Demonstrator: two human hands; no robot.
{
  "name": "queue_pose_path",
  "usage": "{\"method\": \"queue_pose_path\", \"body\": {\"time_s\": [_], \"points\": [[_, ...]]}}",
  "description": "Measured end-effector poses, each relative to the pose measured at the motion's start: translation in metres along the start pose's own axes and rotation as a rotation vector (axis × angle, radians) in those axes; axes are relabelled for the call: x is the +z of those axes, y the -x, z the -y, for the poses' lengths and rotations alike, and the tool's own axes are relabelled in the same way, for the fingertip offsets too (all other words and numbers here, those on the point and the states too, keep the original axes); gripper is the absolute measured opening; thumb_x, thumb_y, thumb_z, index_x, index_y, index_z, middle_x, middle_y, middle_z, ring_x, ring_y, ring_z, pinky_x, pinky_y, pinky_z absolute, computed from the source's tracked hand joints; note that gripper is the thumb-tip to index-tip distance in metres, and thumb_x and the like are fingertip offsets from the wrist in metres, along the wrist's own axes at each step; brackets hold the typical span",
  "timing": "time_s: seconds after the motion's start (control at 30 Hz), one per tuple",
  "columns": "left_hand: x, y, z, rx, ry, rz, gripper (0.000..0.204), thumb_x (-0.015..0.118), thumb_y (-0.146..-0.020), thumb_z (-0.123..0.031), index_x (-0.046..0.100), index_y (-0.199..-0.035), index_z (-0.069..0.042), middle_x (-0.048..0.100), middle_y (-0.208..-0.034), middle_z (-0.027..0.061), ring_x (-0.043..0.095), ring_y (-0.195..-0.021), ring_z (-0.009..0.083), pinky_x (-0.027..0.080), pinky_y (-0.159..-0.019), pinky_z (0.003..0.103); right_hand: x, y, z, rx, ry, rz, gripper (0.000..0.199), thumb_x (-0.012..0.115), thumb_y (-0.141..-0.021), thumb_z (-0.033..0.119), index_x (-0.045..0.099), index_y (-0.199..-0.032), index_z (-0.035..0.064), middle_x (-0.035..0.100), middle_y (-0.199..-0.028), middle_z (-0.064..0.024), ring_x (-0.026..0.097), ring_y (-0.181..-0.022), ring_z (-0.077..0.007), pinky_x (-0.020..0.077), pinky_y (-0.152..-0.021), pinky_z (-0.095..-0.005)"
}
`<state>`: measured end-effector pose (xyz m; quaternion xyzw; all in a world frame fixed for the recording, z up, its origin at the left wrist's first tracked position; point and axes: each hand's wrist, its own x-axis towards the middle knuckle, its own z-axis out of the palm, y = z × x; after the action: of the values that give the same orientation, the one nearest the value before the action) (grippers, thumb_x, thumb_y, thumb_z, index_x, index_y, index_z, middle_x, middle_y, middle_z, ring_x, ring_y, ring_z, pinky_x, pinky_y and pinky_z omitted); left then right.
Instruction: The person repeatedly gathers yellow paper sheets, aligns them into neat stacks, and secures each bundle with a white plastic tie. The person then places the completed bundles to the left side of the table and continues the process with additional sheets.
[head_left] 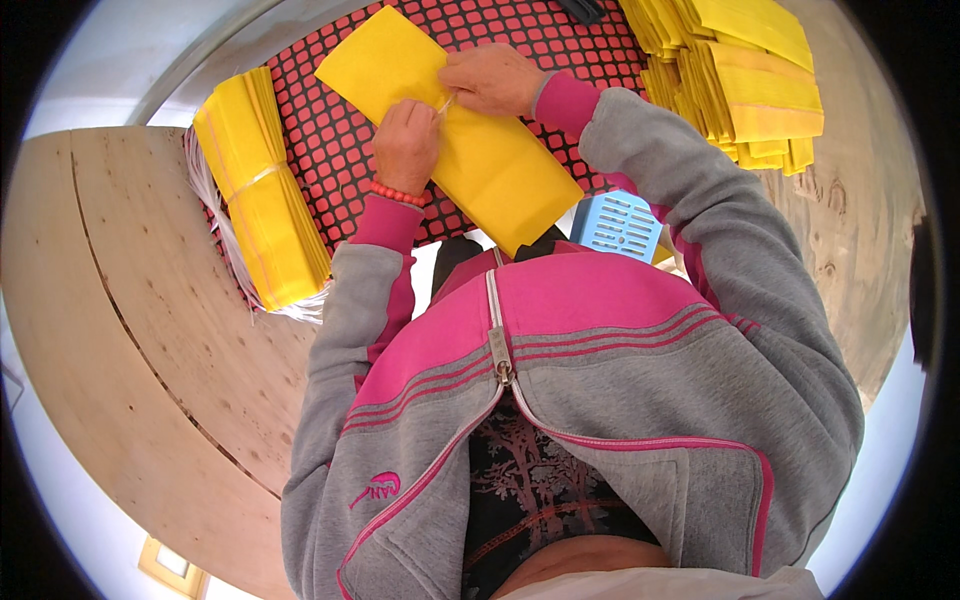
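A yellow sheet [470, 140], long and flat, lies slantwise in the upper middle of the frame on a red mat [330, 130] with a grid of dark holes, which covers the tabletop [150, 300] there. The left hand [407, 145] rests on the sheet near its middle, knuckles up, its grip closed on a thin pale strip [446, 101] that runs up and right to the right hand [492, 78]. The right hand lies just above and right of the left, also on the sheet, its fingers curled and pinched on the other end of the strip. The two hands are near each other, almost touching. A red bead bracelet [397, 193] circles the left wrist, and both arms wear grey sleeves with pink cuffs. At the upper left of the frame a stack [262, 190] of like yellow sheets, tied round with a pale band, lies partly on the mat and partly on the bare wood, with thin white strips sticking out from its left side. At the upper right lie loose piles [750, 80] of more yellow sheets, fanned and overlapping. Just below the sheet's lower end, a light blue slotted crate [615, 225] shows beside the person's chest.
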<state>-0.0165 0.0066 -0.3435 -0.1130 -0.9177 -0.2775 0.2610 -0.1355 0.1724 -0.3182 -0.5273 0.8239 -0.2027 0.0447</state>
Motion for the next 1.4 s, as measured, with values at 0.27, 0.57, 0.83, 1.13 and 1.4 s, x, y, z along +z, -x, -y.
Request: {"method": "queue_pose_path", "body": {"time_s": [0.27,0.57,0.83,1.13,1.4], "points": [[-0.008,0.0,-0.001,-0.049,0.056,0.071,0.011,0.067,-0.077,-0.007,0.056,-0.08,-0.006,0.054,-0.078,0.0109,0.056,-0.072,0.0324,0.047,-0.062,0.041,0.009,0.003,0.003,0.081,0.047,-0.011,0.016,0.056,-0.08,0.023,0.057,-0.085,0.0081,0.062,-0.083,-0.0104,0.063,-0.078,-0.0318,0.0488,-0.065,-0.0453],[-0.045,0.063,-0.013,-1.194,0.782,0.002,0.021,0.062,-0.091,-0.027,0.062,-0.094,-0.006,0.063,-0.094,0.0042,0.061,-0.087,0.0151,0.048,-0.073,0.033,-0.03,0.044,0.045,0.354,-0.203,-0.288,0.025,0.065,-0.081,0.026,0.059,-0.096,0.0071,0.061,-0.088,-0.0086,0.062,-0.083,-0.03,0.0491,-0.068,-0.042],[-0.032,0.067,-0.026,-1.562,1.456,0.109,0.064,0.054,-0.091,-0.054,0.049,-0.13,-0.004,0.058,-0.12,0.0104,0.054,-0.111,0.0211,0.039,-0.102,0.036,-0.007,0.056,0.118,0.361,-0.049,-0.3,0.036,0.069,-0.078,0.026,0.058,-0.105,0.0042,0.06,-0.104,-0.0134,0.062,-0.092,-0.0322,0.051,-0.076,-0.0418],[-0.023,0.019,-0.053,-1.192,1.435,0.213,0.048,0.047,-0.097,-0.048,0.056,-0.122,-0.008,0.062,-0.099,0.0031,0.057,-0.093,0.0122,0.043,-0.083,0.027,-0.037,0.065,0.093,0.621,-0.211,-0.234,0.07,0.069,-0.077,0.053,0.054,-0.124,0.0034,0.062,-0.114,-0.0163,0.063,-0.099,-0.0321,0.0501,-0.083,-0.0397],[0.02,-0.031,-0.077,-0.949,1.493,0.355,0.053,0.041,-0.101,-0.043,0.048,-0.134,-0.001,0.061,-0.12,0.0098,0.058,-0.11,0.0181,0.042,-0.097,0.029,-0.07,0.097,0.021,0.691,-0.23,-0.176,0.076,0.078,-0.066,0.055,0.059,-0.116,0.0016,0.067,-0.102,-0.0164,0.066,-0.094,-0.0294,0.0505,-0.081,-0.0382]]}}
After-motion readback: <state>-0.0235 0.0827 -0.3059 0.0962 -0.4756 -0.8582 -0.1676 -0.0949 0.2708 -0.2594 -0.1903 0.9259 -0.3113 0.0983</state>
